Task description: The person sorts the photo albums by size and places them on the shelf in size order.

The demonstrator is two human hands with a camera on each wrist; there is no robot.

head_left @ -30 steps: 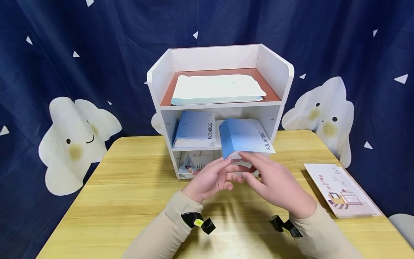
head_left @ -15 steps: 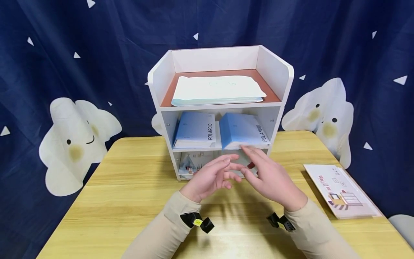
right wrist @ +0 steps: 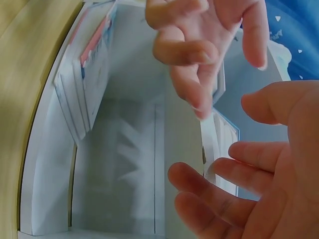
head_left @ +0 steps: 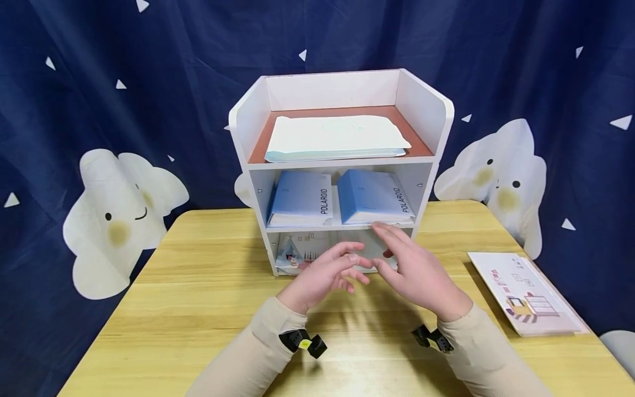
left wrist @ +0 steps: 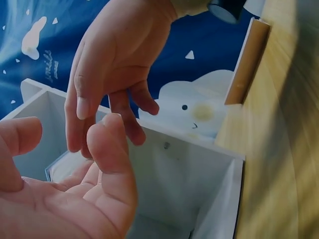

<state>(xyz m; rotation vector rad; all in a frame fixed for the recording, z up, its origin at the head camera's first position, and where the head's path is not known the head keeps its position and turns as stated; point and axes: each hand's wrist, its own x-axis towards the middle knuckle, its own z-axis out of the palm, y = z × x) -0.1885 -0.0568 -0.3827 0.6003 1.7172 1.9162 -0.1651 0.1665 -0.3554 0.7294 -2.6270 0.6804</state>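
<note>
In the head view, a thick blue book (head_left: 374, 193) marked POLAROID lies on the right of the middle shelf, its front end close to the shelf edge. A similar blue book (head_left: 300, 198) lies to its left. My right hand (head_left: 421, 275) is just in front of the right book with fingers relaxed; whether a fingertip touches the shelf edge, I cannot tell. Facing it, my left hand (head_left: 319, 278) hovers before the lower shelf, fingers loosely spread and holding nothing. The right wrist view shows the palm of my right hand (right wrist: 284, 169) with nothing in it.
Around the books stands a white shelf unit (head_left: 421, 113). A white-and-teal stack (head_left: 337, 135) lies on its top, and illustrated books (head_left: 297, 251) lie at the lower left. Another illustrated book (head_left: 528, 292) rests on the wooden table (head_left: 198, 275) at the right.
The right blue book has slid back from overhanging the middle shelf to lying on it. My right hand has shifted slightly left and away from the book; my left hand has barely moved.
</note>
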